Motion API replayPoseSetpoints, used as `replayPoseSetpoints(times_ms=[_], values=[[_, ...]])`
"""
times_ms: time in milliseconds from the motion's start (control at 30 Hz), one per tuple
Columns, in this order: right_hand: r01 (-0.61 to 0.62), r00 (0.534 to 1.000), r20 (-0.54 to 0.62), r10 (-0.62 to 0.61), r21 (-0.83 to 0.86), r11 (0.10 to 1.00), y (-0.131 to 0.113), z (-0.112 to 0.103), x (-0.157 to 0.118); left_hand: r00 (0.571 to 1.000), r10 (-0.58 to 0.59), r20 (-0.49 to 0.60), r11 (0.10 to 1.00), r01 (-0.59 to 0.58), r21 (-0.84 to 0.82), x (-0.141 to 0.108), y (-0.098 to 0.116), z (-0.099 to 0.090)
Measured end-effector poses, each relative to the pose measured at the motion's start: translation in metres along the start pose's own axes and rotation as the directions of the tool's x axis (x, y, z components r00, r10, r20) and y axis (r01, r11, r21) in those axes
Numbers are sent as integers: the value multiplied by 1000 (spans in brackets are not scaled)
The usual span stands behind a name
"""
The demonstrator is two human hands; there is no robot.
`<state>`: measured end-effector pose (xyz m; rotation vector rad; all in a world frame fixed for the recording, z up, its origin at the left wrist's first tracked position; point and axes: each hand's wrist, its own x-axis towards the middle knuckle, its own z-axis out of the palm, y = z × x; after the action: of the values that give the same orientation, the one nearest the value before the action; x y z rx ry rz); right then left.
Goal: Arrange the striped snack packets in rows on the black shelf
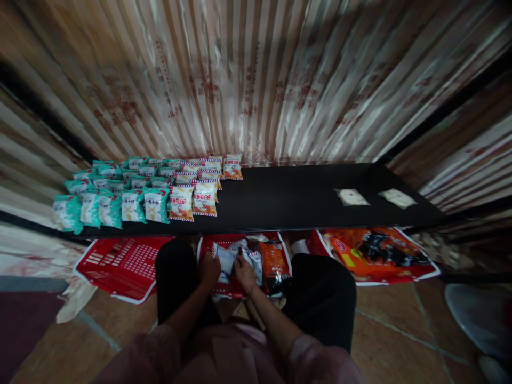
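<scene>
Between my knees, a red basket [204, 246] with a white rim holds snack bags and an orange-and-black package [274, 266]. My left hand [210, 270] grips the left side of a small pale snack bag [225, 260] above the others. On its right side, my right hand [245, 273] has its fingers curled in among the snack bags; their tips are partly hidden. Another snack bag [256, 265] with a striped edge lies just right of that hand. Rows of teal snack bags [133, 206] and orange-and-white snack bags [205, 197] stand on the black shelf in front of me.
The black shelf [280, 197] carries two flat pale packets [352, 197] on its right part. Below it, one red basket [120, 261] sits at left, and another [416, 276] at right holds orange packages [360, 253]. Striped plastic sheeting [248, 80] hangs behind.
</scene>
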<state>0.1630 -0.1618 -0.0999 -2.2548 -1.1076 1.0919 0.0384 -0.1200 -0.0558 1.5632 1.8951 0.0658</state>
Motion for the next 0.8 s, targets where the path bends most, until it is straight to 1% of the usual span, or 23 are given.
replayPoseSetpoints(times_ms=[100, 167, 233, 333, 433, 567, 667, 733, 800], values=[[-29, 999, -25, 31, 99, 995, 4, 0, 0, 1000, -23, -21, 997, 21, -79, -3, -2, -2], [-21, 999, -28, 28, 224, 974, 7, 0, -1, 999, -26, -33, 990, 21, -140, -4, -4, -3], [-10, 1000, -21, 19, 359, 933, 9, 1, -2, 998, -28, -49, 979, 17, -204, -4, -7, -2], [-18, 1000, -8, 26, 540, 841, 11, 3, -4, 997, -34, -76, 954, 9, -299, -2, -10, 0], [-55, 998, 10, 65, 680, 732, 11, 6, -6, 995, -47, -92, 922, 7, -387, -1, -11, 4], [-100, 994, 56, 96, 828, 551, 11, 4, -11, 994, -63, -87, 870, 12, -492, -2, -10, 7], [-149, 988, 121, 92, 890, 431, 8, -5, -18, 996, -67, -63, 827, 20, -561, -5, -9, 7], [-203, 979, 174, 110, 901, 383, 4, -12, -23, 997, -71, -43, 798, 31, -601, -7, -8, 7], [-255, 966, 217, 142, 900, 353, 1, -20, -28, 997, -75, -19, 769, 45, -637, -9, -7, 7]])
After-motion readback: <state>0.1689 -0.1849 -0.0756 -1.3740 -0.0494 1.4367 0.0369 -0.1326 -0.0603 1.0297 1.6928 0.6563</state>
